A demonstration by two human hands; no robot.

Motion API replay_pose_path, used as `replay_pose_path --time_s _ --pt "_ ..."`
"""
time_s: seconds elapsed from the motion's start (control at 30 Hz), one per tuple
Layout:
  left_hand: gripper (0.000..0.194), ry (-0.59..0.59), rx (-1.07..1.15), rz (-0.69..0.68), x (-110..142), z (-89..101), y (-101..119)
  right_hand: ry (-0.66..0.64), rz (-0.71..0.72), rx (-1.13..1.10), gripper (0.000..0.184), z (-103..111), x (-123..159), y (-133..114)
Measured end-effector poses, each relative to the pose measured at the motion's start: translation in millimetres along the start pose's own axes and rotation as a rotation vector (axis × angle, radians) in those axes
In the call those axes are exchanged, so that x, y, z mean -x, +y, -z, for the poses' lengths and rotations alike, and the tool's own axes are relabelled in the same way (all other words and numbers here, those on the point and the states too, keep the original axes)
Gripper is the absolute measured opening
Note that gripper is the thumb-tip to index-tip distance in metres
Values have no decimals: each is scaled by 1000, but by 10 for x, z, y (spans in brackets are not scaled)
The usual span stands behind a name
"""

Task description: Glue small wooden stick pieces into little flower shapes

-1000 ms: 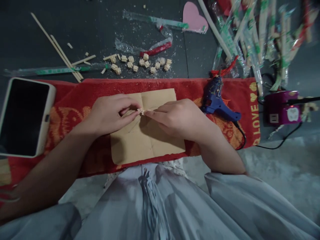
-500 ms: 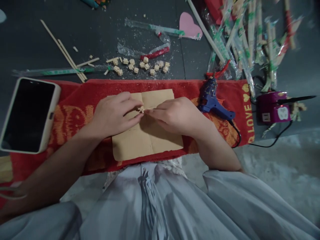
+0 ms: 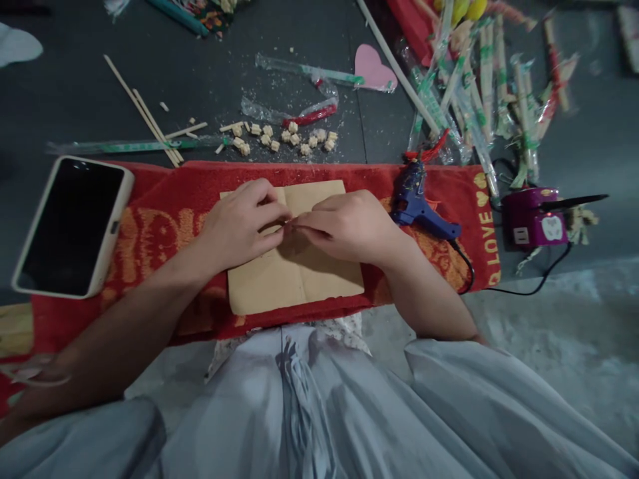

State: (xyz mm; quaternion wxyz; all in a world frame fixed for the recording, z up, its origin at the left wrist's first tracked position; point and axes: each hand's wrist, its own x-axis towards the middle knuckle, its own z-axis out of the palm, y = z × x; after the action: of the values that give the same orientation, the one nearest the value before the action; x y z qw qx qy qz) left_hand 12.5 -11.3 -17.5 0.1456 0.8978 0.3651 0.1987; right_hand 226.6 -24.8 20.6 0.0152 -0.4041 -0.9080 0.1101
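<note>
My left hand [image 3: 244,216] is closed in a pinch over a creased sheet of tan card [image 3: 264,293], thumb and forefinger coming together. Right against those fingertips, my right hand [image 3: 344,223] pinches too. A small pale stick cluster showed between the left fingers a moment ago; now the fingers almost wholly cover it. The card lies on a red towel [image 3: 200,326] with orange patterns. Beyond the towel's far edge sit several little clusters of short pale stick pieces [image 3: 292,136]. To the right of my right hand lies a blue hot glue gun [image 3: 424,209].
A phone [image 3: 70,226] lies at the left of the towel. Thin wooden sticks [image 3: 142,113] and plastic wrappers [image 3: 309,113] are on the dark table, near a pink paper heart [image 3: 374,66]. Wrapped sticks [image 3: 464,100] pile up at right, beyond a purple box [image 3: 534,216] with a cord.
My fingertips have drawn closer together, and the small pale cluster has gone out of sight between them. The camera view has shifted slightly; the table things stay put.
</note>
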Motion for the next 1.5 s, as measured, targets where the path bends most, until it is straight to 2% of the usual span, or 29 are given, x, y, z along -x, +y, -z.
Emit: replay_pose_path --time_s 0.17,0.3,0.4,0.57,0.67,1.0,1.23,1.5 --pt "18 35 -90 -35 5 -1 8 103 -138 -98 29 -54 -13 30" --pt "20 134 -189 -134 15 21 29 134 -100 -257 26 -52 -26 59" --pt "18 200 -145 -170 26 43 49 189 -58 -436 22 -60 -37 92" --pt "19 312 67 88 36 96 141 356 9 -719 25 -116 -50 140" --pt "16 310 153 192 33 130 215 405 24 -806 27 -140 -60 137" --pt "20 358 315 279 38 130 294 422 63 -871 29 -153 -82 103" --pt "15 478 460 221 16 47 254 424 48 -897 29 -149 -86 143" --pt "9 454 433 194 29 32 264 424 79 -815 30 -179 -87 124"
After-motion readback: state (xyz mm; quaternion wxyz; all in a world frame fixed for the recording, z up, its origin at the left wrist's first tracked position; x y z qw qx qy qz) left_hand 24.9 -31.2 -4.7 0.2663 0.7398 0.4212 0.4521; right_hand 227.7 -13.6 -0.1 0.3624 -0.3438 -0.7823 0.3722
